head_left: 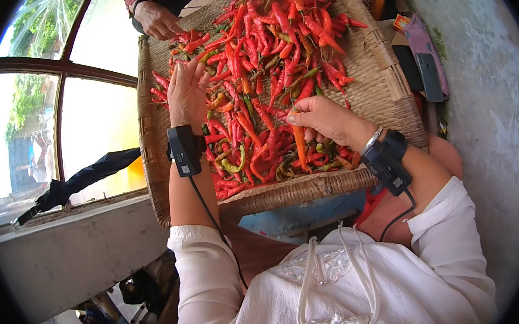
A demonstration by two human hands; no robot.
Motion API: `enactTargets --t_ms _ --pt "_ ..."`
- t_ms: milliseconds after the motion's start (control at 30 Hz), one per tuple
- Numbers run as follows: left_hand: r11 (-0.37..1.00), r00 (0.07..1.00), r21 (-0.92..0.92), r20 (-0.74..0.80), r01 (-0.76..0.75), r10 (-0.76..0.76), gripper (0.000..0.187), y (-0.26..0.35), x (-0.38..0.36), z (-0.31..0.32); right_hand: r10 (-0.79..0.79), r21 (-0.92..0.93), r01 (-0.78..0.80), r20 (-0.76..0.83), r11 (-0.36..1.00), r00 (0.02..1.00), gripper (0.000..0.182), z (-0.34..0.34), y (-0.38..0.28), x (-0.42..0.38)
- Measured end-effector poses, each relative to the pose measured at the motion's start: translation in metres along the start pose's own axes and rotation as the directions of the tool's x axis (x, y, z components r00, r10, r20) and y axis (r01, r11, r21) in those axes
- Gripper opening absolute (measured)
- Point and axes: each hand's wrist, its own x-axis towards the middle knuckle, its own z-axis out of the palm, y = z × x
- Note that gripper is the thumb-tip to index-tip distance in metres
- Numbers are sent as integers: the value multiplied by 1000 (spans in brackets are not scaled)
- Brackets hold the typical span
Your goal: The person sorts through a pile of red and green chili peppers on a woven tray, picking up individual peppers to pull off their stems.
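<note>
Right hand point(327, 120): pinching orange pepper point(300, 145). Left hand point(187, 88): loosely extended. Apparent step: single-pepper handling; next move likely needs eased pinch.

It looks like a home: a big window point(88, 114) and black umbrella point(84, 179) by the left edge of the woven tray point(377, 70), a phone point(429, 78) and patchy wall point(485, 83) by its right.

Red and green peppers point(266, 88), tan basketweave tray point(368, 62), umbrella point(90, 176) perhaps navy
</note>
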Motion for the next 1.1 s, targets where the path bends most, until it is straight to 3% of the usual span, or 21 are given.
enactTargets --t_ms 67,167,233,367,433,467,533,600,667,700,733,767,800,833,867,900,933,1000,1033,1100 --pt "994 985 104 -174 20 -2 41 0 -8 4 -33 31 36 -79 999 996 19 -1 2 2" --pt "913 963 362 117 187 -243 30 -23 -32 8 -65 40 73 -173 997 983 21 -2 0 2" --pt "756 933 639 170 139 -316 20 -31 -53 24 -83 38 93 -195 995 977 21 -3 3 4" --pt "643 837 763 306 70 -454 20 -39 -73 46 -98 130 130 -225 983 969 18 0 1 3" --pt "681 690 709 399 185 -604 18 -47 -76 49 -111 145 147 -230 978 967 19 0 2 3" --pt "681 691 708 400 184 -602 18 -49 -75 50 -119 163 161 -239 973 964 20 0 3 4" --pt "571 602 811 395 127 -694 17 -52 -74 49 -120 156 163 -250 974 961 21 -1 2 4" --pt "599 622 795 424 93 -659 17 -49 -73 47 -120 148 163 -260 975 958 22 -3 1 3" --pt "568 668 805 329 171 -667 17 -34 -67 43 -109 236 189 -315 953 943 23 -6 0 3" --pt "621 731 754 297 216 -614 16 -33 -58 32 -110 235 190 -316 953 942 23 -5 0 3" --pt "730 821 638 262 247 -506 19 -29 -52 27 -108 217 181 -310 959 945 24 -4 0 2" --pt "901 922 343 183 266 -342 21 -30 -48 26 -105 199 171 -304 965 947 24 -4 -1 2" --pt "980 979 17 41 199 -200 23 -29 -45 27 -105 199 171 -304 965 947 24 -4 -1 2" --pt "980 979 18 39 199 -200 23 -29 -44 25 -100 185 157 -286 970 953 22 -3 -1 1" --pt "961 986 236 47 143 -158 24 -31 -43 20 -96 170 145 -268 975 959 20 -3 -1 1" --pt "893 991 443 63 81 -121 25 -35 -42 13 -95 170 144 -266 975 959 20 -3 -1 1" --pt "709 971 704 146 32 -189 23 -42 -40 8 -99 166 147 -267 975 959 20 -3 -2 1" --pt "216 883 912 397 -348 -250 24 -48 -46 11 -100 159 146 -267 976 958 20 -4 -1 2" --pt "270 818 832 541 -485 -195 27 -59 -44 4 -101 156 146 -264 977 959 19 -4 0 3" --pt "197 814 828 556 -524 -170 28 -62 -45 8 -101 153 145 -260 978 960 19 -4 2 3"
